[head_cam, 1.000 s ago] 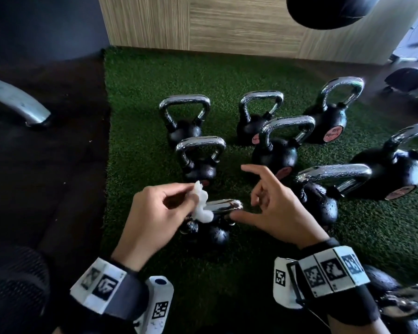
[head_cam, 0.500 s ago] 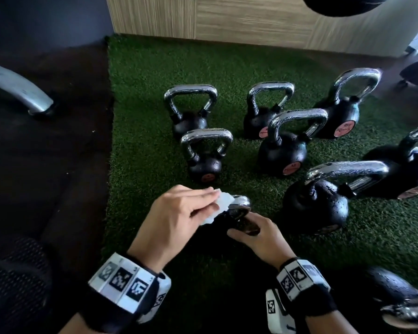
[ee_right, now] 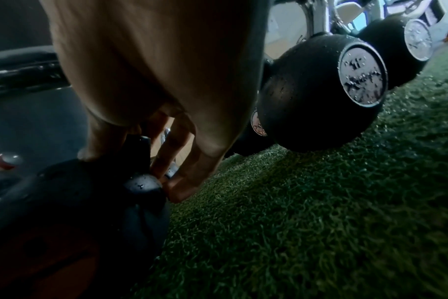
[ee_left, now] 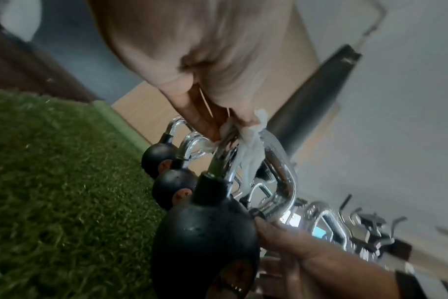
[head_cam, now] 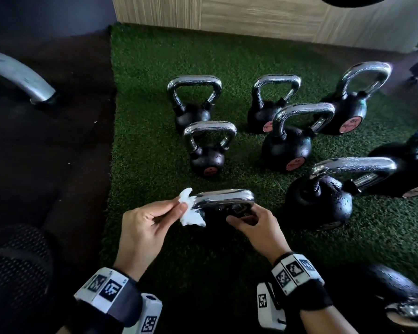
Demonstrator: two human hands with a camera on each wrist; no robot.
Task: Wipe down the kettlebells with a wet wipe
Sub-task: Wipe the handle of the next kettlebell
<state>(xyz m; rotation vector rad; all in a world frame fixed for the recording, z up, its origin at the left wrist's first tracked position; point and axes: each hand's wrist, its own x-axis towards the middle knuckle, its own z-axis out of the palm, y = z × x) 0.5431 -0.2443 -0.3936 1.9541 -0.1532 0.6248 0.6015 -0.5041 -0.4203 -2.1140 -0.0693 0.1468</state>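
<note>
The left hand (head_cam: 143, 227) has its thumb and fingers (head_cam: 179, 208) pinched on the crumpled wet wipe (head_cam: 191, 213), pressing it against the left end of the chrome handle (head_cam: 223, 198) of the nearest kettlebell (ee_left: 205, 232), which stands on the green turf (head_cam: 155, 141) at the front of the group. The right hand (head_cam: 258, 227) steadies that kettlebell, its fingers (ee_right: 171, 153) curled in around the base of the handle where it meets the black ball. To wipe well, it seems best to wrap the wipe around the bar rather than dab it, draw it along the whole curve down both legs, then work over the ball while the right hand keeps it from tipping. The other kettlebells (head_cam: 287, 141) behind and to the right show droplets and probably need the same treatment.
</note>
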